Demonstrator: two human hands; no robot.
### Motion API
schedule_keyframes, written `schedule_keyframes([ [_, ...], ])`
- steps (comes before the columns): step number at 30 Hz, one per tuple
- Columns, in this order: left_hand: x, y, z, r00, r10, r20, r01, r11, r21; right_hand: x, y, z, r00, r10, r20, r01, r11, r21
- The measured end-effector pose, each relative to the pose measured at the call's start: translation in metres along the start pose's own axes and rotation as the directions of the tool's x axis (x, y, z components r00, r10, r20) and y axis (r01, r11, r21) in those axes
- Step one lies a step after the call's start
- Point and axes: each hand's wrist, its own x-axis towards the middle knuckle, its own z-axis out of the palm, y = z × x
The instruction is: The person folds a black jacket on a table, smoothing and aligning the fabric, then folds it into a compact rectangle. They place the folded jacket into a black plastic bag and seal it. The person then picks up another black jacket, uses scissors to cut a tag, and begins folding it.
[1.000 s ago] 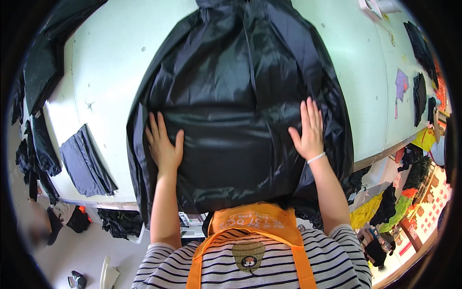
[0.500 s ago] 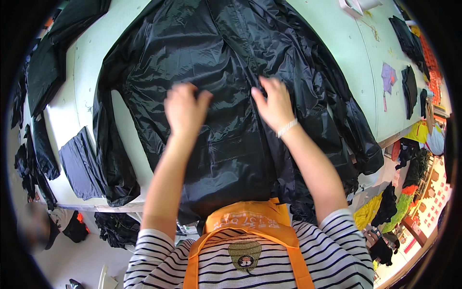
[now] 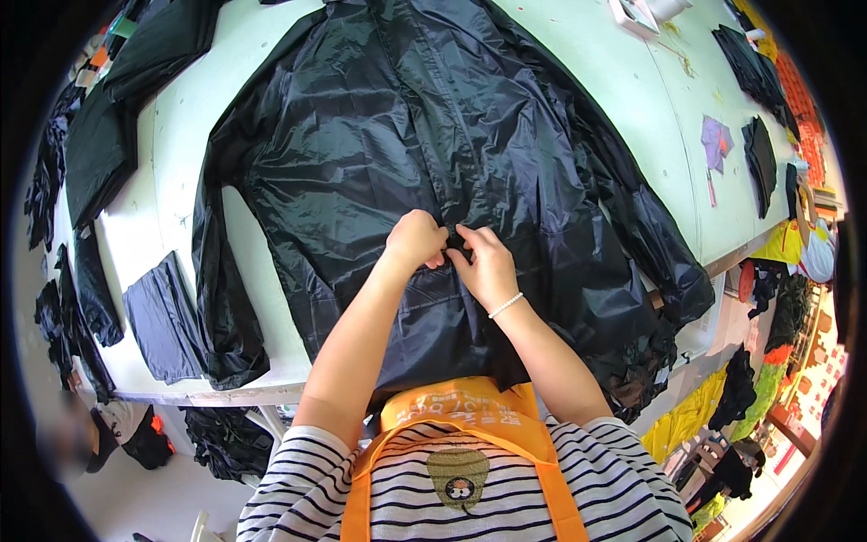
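We could pass between jacket (image 3: pixel 334 172) and purple cloth (image 3: pixel 716 144) toward the right edge of the table (image 3: pixel 623 108). Folded cloth (image 3: pixel 163 316) at the near edge and black clothes (image 3: pixel 99 154) along the left narrow our way; the jacket blocks the near edge's middle.

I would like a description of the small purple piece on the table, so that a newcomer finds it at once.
On the pale table, a large black jacket lies spread out. Well to its right, just short of a narrow black cloth, lies the small purple piece. Its colour, with an orange-red patch, sets it apart from its dark neighbours.
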Motion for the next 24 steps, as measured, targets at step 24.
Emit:
schedule_keyframes([
  [24,-0.095,-0.024,0.045,0.632,0.354,-0.689,-0.493,0.87,-0.005,0.018,0.034,0.01,0.949,0.152,0.276,-0.266,0.855,0.445],
])
